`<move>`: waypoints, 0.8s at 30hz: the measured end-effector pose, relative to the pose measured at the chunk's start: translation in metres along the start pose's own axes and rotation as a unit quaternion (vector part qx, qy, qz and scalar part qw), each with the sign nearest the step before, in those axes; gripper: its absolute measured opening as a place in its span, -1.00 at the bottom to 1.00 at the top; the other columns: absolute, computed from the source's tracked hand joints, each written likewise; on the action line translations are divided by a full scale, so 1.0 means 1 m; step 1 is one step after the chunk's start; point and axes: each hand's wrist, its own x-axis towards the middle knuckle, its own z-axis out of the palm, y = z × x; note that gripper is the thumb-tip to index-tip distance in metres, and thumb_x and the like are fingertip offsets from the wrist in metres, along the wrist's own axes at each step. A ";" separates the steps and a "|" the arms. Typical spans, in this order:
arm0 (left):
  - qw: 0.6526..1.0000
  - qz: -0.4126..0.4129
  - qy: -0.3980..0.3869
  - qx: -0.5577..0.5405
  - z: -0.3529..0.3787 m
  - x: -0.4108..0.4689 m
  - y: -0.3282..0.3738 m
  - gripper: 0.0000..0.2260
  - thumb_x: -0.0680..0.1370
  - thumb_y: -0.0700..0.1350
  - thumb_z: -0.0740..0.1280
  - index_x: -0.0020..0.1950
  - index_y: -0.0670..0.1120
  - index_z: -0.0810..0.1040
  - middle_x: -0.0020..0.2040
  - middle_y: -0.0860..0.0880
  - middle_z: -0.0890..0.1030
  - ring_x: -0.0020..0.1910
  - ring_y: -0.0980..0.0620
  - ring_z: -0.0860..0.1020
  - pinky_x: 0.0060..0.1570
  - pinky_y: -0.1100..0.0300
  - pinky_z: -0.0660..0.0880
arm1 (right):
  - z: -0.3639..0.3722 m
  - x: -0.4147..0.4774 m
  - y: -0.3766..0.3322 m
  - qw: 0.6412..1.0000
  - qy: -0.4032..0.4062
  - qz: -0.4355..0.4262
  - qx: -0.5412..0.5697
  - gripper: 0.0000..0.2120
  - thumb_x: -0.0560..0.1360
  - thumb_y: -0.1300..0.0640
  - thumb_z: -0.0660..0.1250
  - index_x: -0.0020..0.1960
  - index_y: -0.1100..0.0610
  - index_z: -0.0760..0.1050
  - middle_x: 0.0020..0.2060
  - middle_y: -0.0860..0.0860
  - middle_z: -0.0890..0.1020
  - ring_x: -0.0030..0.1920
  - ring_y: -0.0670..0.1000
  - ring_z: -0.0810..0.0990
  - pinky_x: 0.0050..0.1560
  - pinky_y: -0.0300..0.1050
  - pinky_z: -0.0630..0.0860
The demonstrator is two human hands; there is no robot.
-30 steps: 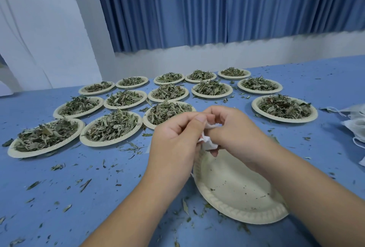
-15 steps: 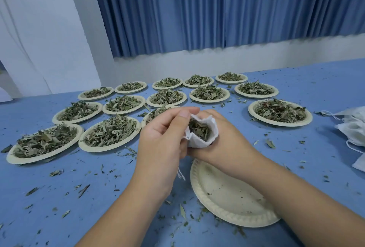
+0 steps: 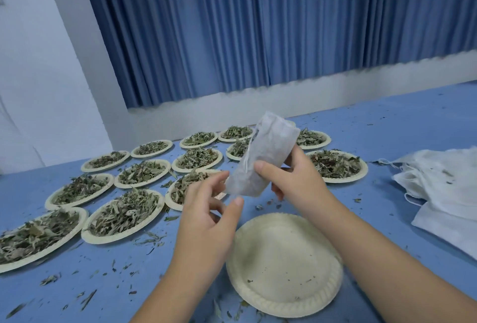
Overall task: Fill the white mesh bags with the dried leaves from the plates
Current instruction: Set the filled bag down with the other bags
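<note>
White mesh bag [image 3: 260, 160] gripped by right hand [image 3: 296, 180], left hand [image 3: 206, 211] loosely open, perhaps touching it

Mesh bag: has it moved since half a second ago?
Yes. The mesh bag, gripped by the right hand, has risen higher above the empty paper plate and now stands tilted, stretched long.
</note>
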 end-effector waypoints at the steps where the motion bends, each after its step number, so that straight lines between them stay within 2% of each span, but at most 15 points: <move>1: 1.000 0.000 -0.006 0.014 0.003 0.002 0.002 -0.70 0.49 -0.03 0.37 0.15 0.28 0.46 0.10 0.14 0.46 -0.21 0.18 0.52 -0.14 0.22 0.51 | -0.006 0.000 0.001 1.000 0.008 0.011 0.020 -0.67 0.33 -0.08 0.46 0.05 -0.10 0.48 -0.12 -0.11 0.62 -0.40 -0.13 0.53 -0.41 -0.21 0.44; 5: 0.995 -0.027 -0.065 0.067 0.027 0.018 0.011 -0.59 0.46 0.07 0.40 0.23 0.30 0.34 0.13 0.26 0.39 -0.20 0.27 0.48 -0.18 0.35 0.39 | -0.034 -0.002 -0.001 0.999 0.011 0.038 0.029 -0.64 0.30 -0.12 0.48 0.02 -0.03 0.51 -0.28 -0.11 0.62 -0.43 -0.08 0.51 -0.46 -0.21 0.43; 7: 0.990 -0.035 -0.111 0.076 0.045 0.028 0.019 -0.55 0.45 0.10 0.42 0.26 0.30 0.32 0.11 0.29 0.43 -0.18 0.29 0.49 -0.21 0.36 0.36 | -0.051 -0.002 -0.005 0.999 0.019 0.042 0.020 -0.63 0.29 -0.10 0.48 0.02 0.02 0.51 -0.32 -0.11 0.62 -0.43 -0.06 0.51 -0.48 -0.18 0.42; 8: 0.988 -0.039 -0.135 0.068 0.056 0.032 0.025 -0.59 0.45 0.10 0.43 0.22 0.31 0.33 0.07 0.30 0.50 -0.17 0.31 0.51 -0.21 0.35 0.37 | -0.061 -0.002 -0.007 0.999 0.025 0.044 0.018 -0.63 0.31 -0.08 0.49 0.02 0.04 0.51 -0.31 -0.09 0.63 -0.43 -0.06 0.52 -0.48 -0.17 0.42; 10: 0.984 -0.057 -0.168 0.036 0.080 0.040 0.036 -0.69 0.45 0.06 0.44 0.10 0.28 0.40 -0.05 0.23 0.61 -0.18 0.26 0.56 -0.18 0.27 0.46 | -0.083 0.000 -0.012 0.998 0.040 0.051 0.012 -0.69 0.39 -0.03 0.49 0.03 0.09 0.52 -0.29 -0.02 0.64 -0.42 -0.06 0.52 -0.49 -0.16 0.42; 12: 0.981 -0.073 -0.177 0.008 0.107 0.047 0.048 -0.72 0.45 0.01 0.46 0.10 0.17 0.48 -0.08 0.11 0.64 -0.22 0.13 0.57 -0.14 0.14 0.53 | -0.107 -0.001 -0.019 0.997 0.044 0.064 0.012 -0.76 0.46 0.02 0.44 0.03 0.14 0.54 -0.28 0.02 0.64 -0.41 -0.07 0.52 -0.47 -0.18 0.43; 13: 0.980 -0.081 -0.184 0.000 0.120 0.050 0.053 -0.73 0.45 0.00 0.45 0.11 0.12 0.49 -0.08 0.07 0.64 -0.26 0.12 0.56 -0.20 0.16 0.52 | -0.119 -0.002 -0.022 0.996 0.039 0.074 0.014 -0.75 0.47 0.04 0.43 0.05 0.17 0.54 -0.26 0.04 0.65 -0.40 -0.06 0.52 -0.45 -0.20 0.43; 15: 0.974 -0.099 -0.202 -0.022 0.143 0.052 0.063 -0.75 0.46 -0.01 0.45 0.10 0.09 0.50 -0.11 0.05 0.64 -0.39 0.16 0.54 -0.42 0.32 0.42 | -0.142 -0.005 -0.027 0.995 0.023 0.098 0.010 -0.72 0.47 0.07 0.43 0.11 0.19 0.54 -0.21 0.06 0.66 -0.35 -0.04 0.54 -0.38 -0.21 0.43; 17: 0.966 -0.119 -0.223 -0.058 0.167 0.053 0.069 -0.74 0.45 -0.01 0.46 0.09 0.08 0.50 -0.10 0.02 0.65 -0.42 0.15 0.53 -0.54 0.38 0.34 | -0.166 -0.008 -0.028 0.992 0.013 0.125 -0.019 -0.70 0.44 0.09 0.45 0.13 0.16 0.53 -0.21 0.03 0.64 -0.31 -0.04 0.54 -0.31 -0.19 0.43; 21: 0.947 -0.130 -0.286 -0.065 0.206 0.056 0.073 -0.63 0.31 0.12 0.42 0.09 0.12 0.49 -0.15 0.08 0.66 -0.40 0.11 0.59 -0.45 0.26 0.41 | -0.202 -0.002 -0.023 0.985 0.032 0.161 -0.051 -0.70 0.43 0.12 0.46 0.11 0.20 0.53 -0.26 0.05 0.60 -0.38 -0.04 0.48 -0.37 -0.19 0.38; 24: 0.940 -0.137 -0.304 -0.063 0.231 0.071 0.065 -0.70 0.40 0.03 0.40 0.10 0.12 0.46 -0.12 0.06 0.63 -0.35 0.09 0.62 -0.38 0.19 0.47 | -0.235 0.022 -0.011 0.979 0.093 0.174 -0.049 -0.68 0.43 0.10 0.46 0.11 0.21 0.53 -0.23 0.12 0.60 -0.38 0.01 0.47 -0.41 -0.17 0.40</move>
